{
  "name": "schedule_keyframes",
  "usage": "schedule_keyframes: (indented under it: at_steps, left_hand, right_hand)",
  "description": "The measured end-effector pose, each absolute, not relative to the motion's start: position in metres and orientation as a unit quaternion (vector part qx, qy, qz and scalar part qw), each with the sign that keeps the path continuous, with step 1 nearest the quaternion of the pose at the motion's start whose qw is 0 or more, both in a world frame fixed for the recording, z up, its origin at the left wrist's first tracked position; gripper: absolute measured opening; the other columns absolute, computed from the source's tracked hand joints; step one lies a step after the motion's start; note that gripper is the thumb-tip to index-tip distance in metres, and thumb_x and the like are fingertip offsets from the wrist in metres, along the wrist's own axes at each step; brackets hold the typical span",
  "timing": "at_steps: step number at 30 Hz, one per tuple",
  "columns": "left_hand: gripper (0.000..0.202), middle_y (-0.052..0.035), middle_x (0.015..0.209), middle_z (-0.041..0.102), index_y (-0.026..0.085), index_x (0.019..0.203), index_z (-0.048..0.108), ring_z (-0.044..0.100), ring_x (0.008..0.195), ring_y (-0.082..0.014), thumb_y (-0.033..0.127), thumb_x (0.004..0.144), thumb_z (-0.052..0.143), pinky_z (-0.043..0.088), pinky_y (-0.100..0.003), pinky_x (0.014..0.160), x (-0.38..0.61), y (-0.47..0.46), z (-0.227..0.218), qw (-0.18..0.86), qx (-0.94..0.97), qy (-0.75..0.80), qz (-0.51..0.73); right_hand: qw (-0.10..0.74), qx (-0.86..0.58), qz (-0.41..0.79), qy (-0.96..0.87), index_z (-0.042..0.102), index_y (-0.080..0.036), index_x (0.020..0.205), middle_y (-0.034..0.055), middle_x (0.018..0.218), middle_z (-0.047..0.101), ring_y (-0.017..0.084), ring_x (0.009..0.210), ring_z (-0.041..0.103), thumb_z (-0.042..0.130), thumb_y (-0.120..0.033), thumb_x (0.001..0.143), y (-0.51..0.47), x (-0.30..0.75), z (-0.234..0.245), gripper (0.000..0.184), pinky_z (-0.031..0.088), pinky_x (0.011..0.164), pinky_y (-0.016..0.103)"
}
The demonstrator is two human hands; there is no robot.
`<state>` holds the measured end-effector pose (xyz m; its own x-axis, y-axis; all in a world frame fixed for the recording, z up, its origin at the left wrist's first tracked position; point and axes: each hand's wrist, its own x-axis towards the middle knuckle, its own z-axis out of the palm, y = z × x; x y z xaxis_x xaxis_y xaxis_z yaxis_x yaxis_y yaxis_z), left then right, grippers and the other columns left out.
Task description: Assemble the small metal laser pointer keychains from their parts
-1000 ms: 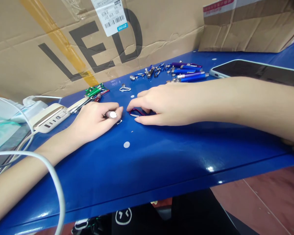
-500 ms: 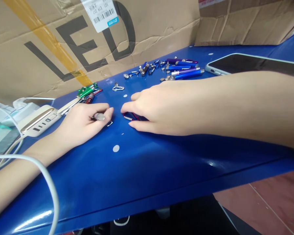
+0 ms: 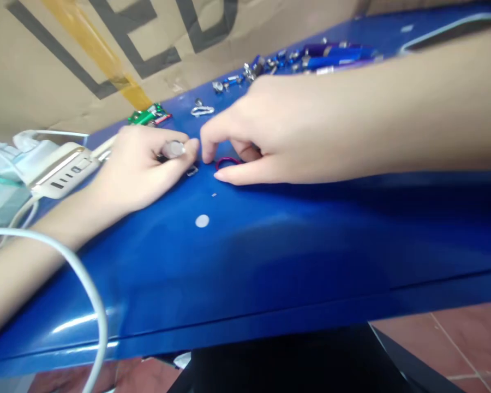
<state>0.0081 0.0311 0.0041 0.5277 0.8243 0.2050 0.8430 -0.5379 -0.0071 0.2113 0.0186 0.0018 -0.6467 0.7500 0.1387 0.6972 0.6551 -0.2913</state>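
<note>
My left hand point(image 3: 141, 164) rests on the blue table point(image 3: 270, 256), fingers curled round a small metal cylinder point(image 3: 172, 148) whose silver end faces me. A tiny metal clip point(image 3: 192, 171) lies just under its fingertips. My right hand point(image 3: 270, 136) reaches in from the right, thumb and forefinger pinched over a small red carabiner ring point(image 3: 228, 161) lying on the table. The two hands are almost touching.
A white disc point(image 3: 202, 220) lies nearer the front edge. Behind the hands sit a silver carabiner point(image 3: 202, 111), green parts point(image 3: 147, 115), and blue and purple mini torches point(image 3: 331, 54). A white charger block point(image 3: 61, 166) with cables is at left; a cardboard box point(image 3: 65, 49) stands behind.
The view has tilted and closed in on the hands. My right hand's fingers have lifted from flat to a pinch over the red ring. The left hand still holds the cylinder.
</note>
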Motion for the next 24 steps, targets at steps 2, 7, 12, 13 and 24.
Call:
schedule_keyframes:
  at_steps: [2,7,12,13,24]
  left_hand:
    - [0.035,0.0052,0.048,0.036,0.012,0.058,0.050,0.029,0.047,-0.0037,0.035,0.081,0.037,0.024,-0.018,0.050,0.009,0.030,0.005,0.049,-0.877,-0.470,-0.090]
    - [0.029,0.0040,0.046,0.040,0.016,0.056,0.049,0.033,0.045,-0.0071,0.031,0.079,0.039,0.024,-0.021,0.049,0.003,0.030,0.004,0.040,-0.886,-0.450,-0.104]
    - [0.025,0.0037,0.050,0.049,0.017,0.059,0.049,0.038,0.047,-0.0086,0.030,0.078,0.038,0.022,-0.022,0.049,-0.002,0.029,0.004,0.043,-0.890,-0.446,-0.084]
    - [0.025,0.0037,0.051,0.050,0.018,0.059,0.049,0.039,0.047,-0.0088,0.030,0.079,0.038,0.022,-0.022,0.049,-0.002,0.029,0.004,0.040,-0.892,-0.442,-0.082]
    - [0.025,0.0031,0.054,0.053,0.018,0.060,0.048,0.048,0.052,-0.0103,0.028,0.080,0.038,0.021,-0.022,0.048,-0.002,0.027,0.008,0.000,-0.892,-0.445,-0.082]
  right_hand:
    - [0.112,-0.382,0.050,-0.916,0.062,-0.017,0.100,-0.0021,0.092,0.060,0.013,0.084,0.054,0.048,-0.039,0.080,0.015,0.201,0.011,0.032,0.035,0.074,0.026]
    - [0.089,-0.444,0.122,-0.883,0.059,-0.019,0.109,0.0000,0.076,0.059,0.011,0.071,0.055,0.056,-0.051,0.073,0.020,0.202,0.016,0.048,0.038,0.065,0.024]
    - [0.104,-0.435,0.182,-0.875,0.058,-0.019,0.107,-0.0015,0.069,0.056,0.008,0.058,0.049,0.057,-0.053,0.072,0.024,0.205,0.014,0.048,0.036,0.058,0.023]
    - [0.107,-0.430,0.191,-0.876,0.058,-0.020,0.106,-0.0020,0.068,0.056,0.007,0.056,0.047,0.056,-0.053,0.073,0.024,0.206,0.013,0.047,0.036,0.056,0.023]
    - [0.108,-0.421,0.232,-0.870,0.056,-0.021,0.097,-0.0030,0.066,0.054,0.006,0.053,0.044,0.055,-0.050,0.074,0.021,0.206,0.015,0.037,0.032,0.050,0.020]
